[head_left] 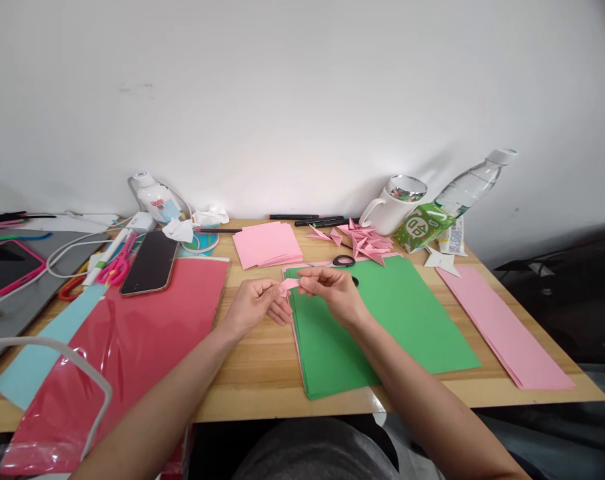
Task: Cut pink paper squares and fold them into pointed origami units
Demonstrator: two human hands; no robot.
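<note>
The left hand [255, 307] and the right hand [335, 293] come together over the middle of the wooden table [252, 380]. They hold a small folded pink paper [291, 284] between them. The left hand pinches its left end with thumb and fingers, and the right hand pinches its right end. The little paper is by the far left corner of the big green paper [407, 320].

Past the hands, a bit to the left, is a stack of pink paper squares [267, 244]. To the right of that is a heap of pointy folded pink papers [367, 240] — some poke out over the edge of the green paper. Scissors with black handles [343, 261] lie near the heap.

Farther right there is a white mug [388, 210], with a green drink carton [422, 227] beside it and a clear bottle [475, 183] tilted behind the carton. Long pink paper strips [507, 330] lie on the right side. On the left is red paper [157, 333] — a dark phone [150, 262] and pink scissors [120, 262] are at its far end.
</note>
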